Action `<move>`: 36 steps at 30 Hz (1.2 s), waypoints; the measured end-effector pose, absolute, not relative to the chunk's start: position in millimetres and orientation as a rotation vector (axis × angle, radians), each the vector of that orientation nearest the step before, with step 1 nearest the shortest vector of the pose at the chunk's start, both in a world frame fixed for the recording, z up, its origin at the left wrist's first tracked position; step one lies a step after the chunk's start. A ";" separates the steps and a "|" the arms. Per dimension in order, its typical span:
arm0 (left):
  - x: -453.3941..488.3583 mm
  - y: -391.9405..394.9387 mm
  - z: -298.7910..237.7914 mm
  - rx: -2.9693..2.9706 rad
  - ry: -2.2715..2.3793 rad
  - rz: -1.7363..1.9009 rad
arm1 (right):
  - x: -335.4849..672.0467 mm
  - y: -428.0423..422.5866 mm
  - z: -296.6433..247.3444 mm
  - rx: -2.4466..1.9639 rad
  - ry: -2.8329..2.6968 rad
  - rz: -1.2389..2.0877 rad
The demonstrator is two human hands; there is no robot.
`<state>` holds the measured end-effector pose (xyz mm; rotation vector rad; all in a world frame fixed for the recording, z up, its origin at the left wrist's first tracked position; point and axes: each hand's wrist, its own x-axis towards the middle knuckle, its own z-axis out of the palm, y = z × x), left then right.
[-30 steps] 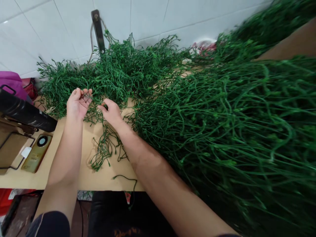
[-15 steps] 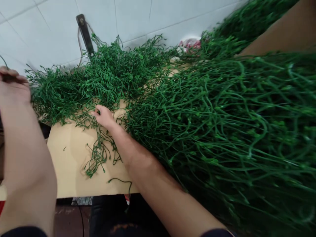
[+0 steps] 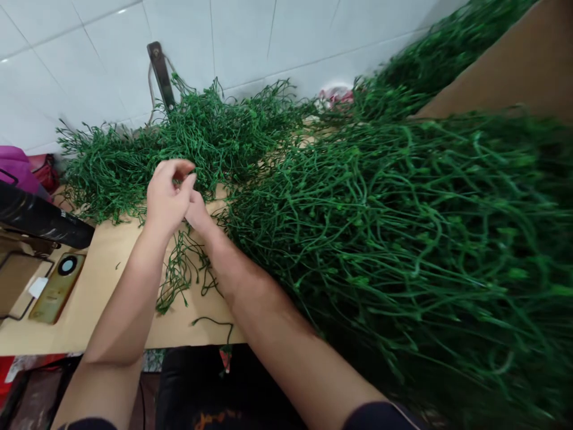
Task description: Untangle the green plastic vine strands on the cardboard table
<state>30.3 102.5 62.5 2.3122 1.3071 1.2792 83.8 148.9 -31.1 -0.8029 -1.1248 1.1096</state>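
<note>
Head cam: person's L hand (image 3: 166,194) w/ fingers curled nr thumb, R hand (image 3: 196,209) partly hidden behind it; can't tell if either pinches anything. Back pile of green stems (image 3: 219,134) just beyond hands, nr tiled wall (image 3: 250,42); bigger pile (image 3: 380,233) to R, small bunch (image 3: 176,280) btwn forearms on tan board (image 3: 105,257).

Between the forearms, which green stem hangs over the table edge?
The lone curved stem, its end drooping off the table; the small bunch beyond it lies wholly on top.
</note>
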 end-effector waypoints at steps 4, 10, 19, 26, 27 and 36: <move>-25.2 87.9 13.5 2.285 1.805 0.897 | 84.8 147.6 -19.9 -0.699 -0.873 1.249; -65.9 95.3 -0.2 2.399 2.026 0.413 | 92.1 142.0 -3.3 -0.752 -0.705 1.371; -71.3 106.9 32.5 2.409 1.765 0.920 | 89.5 136.2 -0.6 -0.837 -0.938 1.372; -37.1 118.9 -6.6 1.663 1.522 1.365 | 83.5 131.3 -6.4 -0.848 -1.235 1.318; -36.6 119.9 -11.2 1.592 1.518 1.406 | 83.5 130.9 -8.0 -0.860 -1.251 1.311; -35.1 115.5 -20.7 1.368 1.501 1.509 | 86.6 138.0 -2.4 -1.021 -0.909 1.168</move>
